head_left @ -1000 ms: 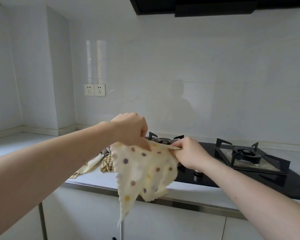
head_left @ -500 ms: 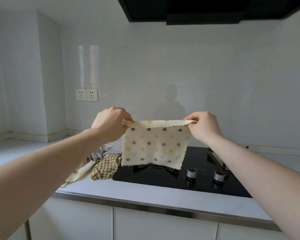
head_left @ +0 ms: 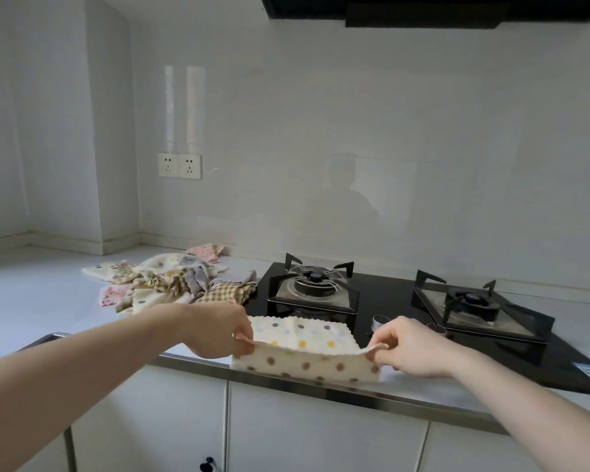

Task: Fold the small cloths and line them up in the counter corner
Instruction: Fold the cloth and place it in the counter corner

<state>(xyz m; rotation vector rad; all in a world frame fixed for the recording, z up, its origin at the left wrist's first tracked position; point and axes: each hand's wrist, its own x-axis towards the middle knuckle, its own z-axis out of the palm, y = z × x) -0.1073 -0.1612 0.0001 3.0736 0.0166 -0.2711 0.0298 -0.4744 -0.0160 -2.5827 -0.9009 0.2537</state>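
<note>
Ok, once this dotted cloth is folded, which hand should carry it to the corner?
Probably the left hand. It pinches the dotted cloth on the side nearer the corner, by the cloth pile; the right hand sits by the stove.

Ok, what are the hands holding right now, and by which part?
Both hold the polka-dot cloth: the left hand pinches its near left corner, the right hand its near right corner, lifting that edge off the counter.

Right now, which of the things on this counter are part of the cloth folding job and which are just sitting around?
Part of the job:
polka-dot cloth, pinched by left hand and right hand
pile of unfolded cloths
counter

Just there:
gas hob
hob knobs
wall sockets
</note>
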